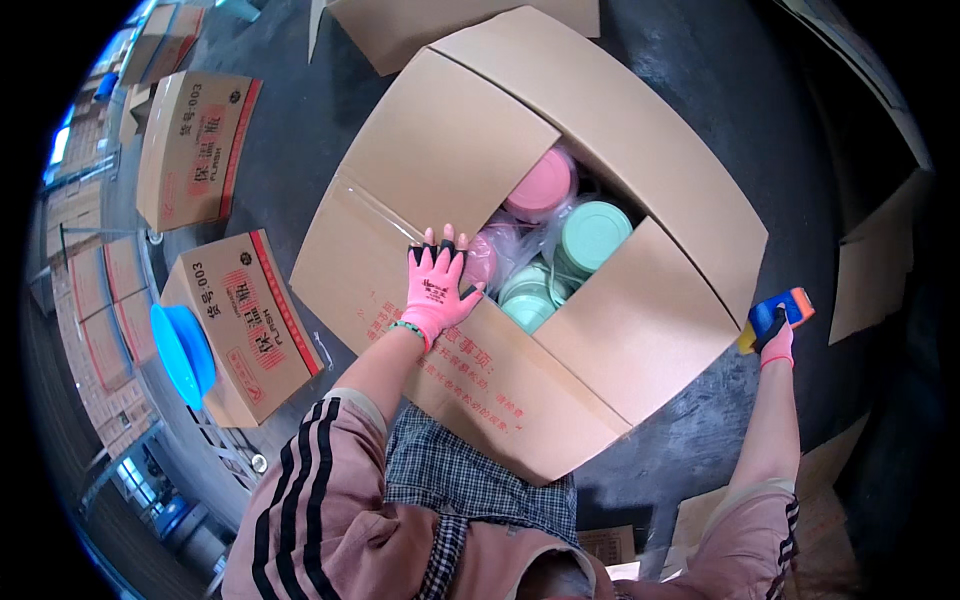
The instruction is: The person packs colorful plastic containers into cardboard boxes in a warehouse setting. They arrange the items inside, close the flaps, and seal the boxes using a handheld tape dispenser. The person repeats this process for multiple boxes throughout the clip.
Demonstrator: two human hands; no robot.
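A large brown carton (610, 115) fills the middle of the view, its flaps partly folded in around an opening. Pink lidded containers (543, 188) and mint-green lidded containers (596, 236) stand inside, some wrapped in clear plastic. My left hand (437, 283), in a pink glove with bare fingertips, lies flat with fingers spread on the flaps left of the opening. Off the carton's right corner, my right hand (774, 335), gloved in pink and black, grips what looks like a blue, orange and yellow tape dispenser (787, 308). My right fingers partly cover it.
Two printed cartons, one near (240, 330) and one farther (195, 150), stand at the left on the dark floor. A blue round plastic basin (183, 356) leans by the nearer one. Another carton (470, 25) sits behind the large one. Cardboard pieces (880, 255) lie at the right.
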